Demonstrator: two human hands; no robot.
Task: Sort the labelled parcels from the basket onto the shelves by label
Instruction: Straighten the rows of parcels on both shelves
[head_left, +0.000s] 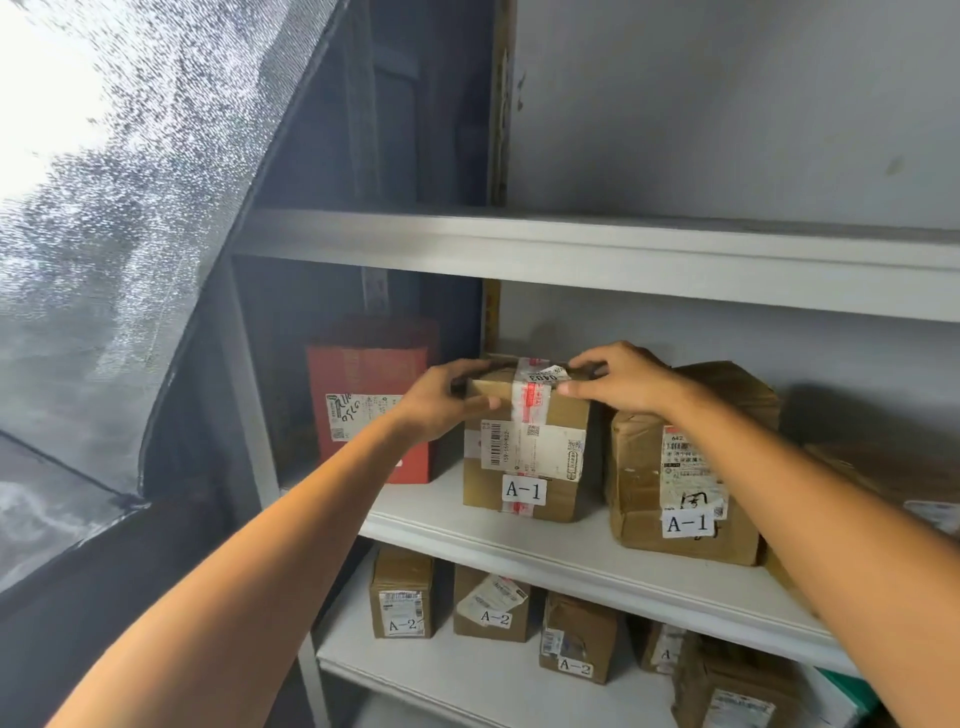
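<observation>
— Two hands on the A-1 parcel (524, 457)?
— Gripped at the top corners: curled round with the left hand (441, 400), pinched with the right hand (618, 379). Stood upright on the middle shelf (519, 545).

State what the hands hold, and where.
Brown cardboard A-1 parcel with red-printed tape: left hand grips its top left corner, right hand its top right edge.

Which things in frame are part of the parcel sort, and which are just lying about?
Job: held A-1 box, left hand, right hand, middle shelf, second A-1 box, red box (sort label hidden), A-2 boxes on the lower shelf.
Lying about: frosted window, green item at lower right.
</observation>
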